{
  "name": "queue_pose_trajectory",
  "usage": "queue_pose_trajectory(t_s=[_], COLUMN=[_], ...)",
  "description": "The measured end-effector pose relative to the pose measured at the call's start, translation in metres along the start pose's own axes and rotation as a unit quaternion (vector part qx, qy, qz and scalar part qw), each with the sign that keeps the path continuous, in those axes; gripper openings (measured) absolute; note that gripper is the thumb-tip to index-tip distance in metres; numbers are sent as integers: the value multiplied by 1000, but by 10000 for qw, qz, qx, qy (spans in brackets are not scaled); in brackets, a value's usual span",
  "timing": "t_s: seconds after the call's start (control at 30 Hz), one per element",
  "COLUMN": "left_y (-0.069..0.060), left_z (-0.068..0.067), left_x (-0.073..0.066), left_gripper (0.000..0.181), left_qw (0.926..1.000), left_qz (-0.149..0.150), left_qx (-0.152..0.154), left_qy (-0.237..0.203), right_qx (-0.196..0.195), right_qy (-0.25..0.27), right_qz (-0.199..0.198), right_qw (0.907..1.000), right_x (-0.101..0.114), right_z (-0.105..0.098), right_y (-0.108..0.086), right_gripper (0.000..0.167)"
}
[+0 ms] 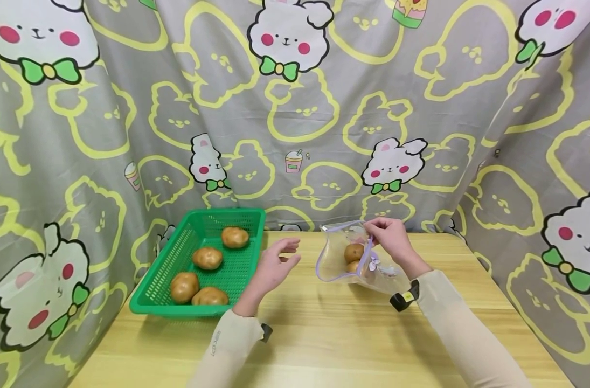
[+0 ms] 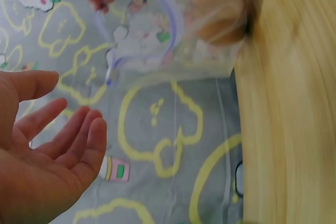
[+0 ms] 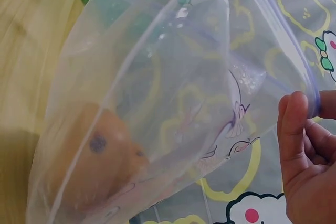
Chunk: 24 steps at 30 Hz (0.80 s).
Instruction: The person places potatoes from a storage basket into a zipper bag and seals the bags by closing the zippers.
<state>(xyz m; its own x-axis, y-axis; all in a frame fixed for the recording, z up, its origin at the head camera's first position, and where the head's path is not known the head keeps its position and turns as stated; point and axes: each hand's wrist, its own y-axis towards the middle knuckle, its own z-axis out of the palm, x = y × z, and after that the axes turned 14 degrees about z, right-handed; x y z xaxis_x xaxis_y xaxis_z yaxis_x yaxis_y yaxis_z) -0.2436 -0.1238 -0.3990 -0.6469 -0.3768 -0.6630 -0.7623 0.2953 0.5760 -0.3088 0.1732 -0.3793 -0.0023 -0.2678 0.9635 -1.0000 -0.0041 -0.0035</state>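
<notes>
A clear zip bag (image 1: 334, 253) with a purple-edged mouth stands on the table, its mouth spread wide toward the left. Brown potatoes (image 1: 354, 252) lie inside it; the right wrist view shows them through the plastic (image 3: 94, 156). My right hand (image 1: 390, 237) pinches the bag's purple rim between thumb and fingers. My left hand (image 1: 275, 265) hovers between the basket and the bag, its fingers loosely bent and apart, holding nothing. In the left wrist view that hand (image 2: 58, 156) is palm up, away from the bag.
A green plastic basket (image 1: 144, 293) stands at the left of the wooden table (image 1: 314, 345), with several potatoes (image 1: 207, 258) in it. A grey patterned curtain (image 1: 295, 108) hangs behind and at both sides.
</notes>
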Motion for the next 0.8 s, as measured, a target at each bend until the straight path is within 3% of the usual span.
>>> queue_pose_trajectory(t_s=[0.47, 0.63, 0.8], left_y=[-40, -53, -61], left_z=[-62, -81, -98], left_x=[26, 40, 56], left_gripper=[18, 14, 16], left_qw=[9966, 9944, 9944], left_qz=[-497, -616, -543], left_qx=[-132, -31, 237], left_qy=[649, 862, 875], right_qx=[5, 35, 20], right_qy=[13, 35, 48], right_qz=[44, 34, 13], right_qw=[10000, 10000, 10000], right_x=[0, -1, -1], right_z=[0, -1, -1], right_y=[-2, -2, -2], right_gripper=[28, 27, 28])
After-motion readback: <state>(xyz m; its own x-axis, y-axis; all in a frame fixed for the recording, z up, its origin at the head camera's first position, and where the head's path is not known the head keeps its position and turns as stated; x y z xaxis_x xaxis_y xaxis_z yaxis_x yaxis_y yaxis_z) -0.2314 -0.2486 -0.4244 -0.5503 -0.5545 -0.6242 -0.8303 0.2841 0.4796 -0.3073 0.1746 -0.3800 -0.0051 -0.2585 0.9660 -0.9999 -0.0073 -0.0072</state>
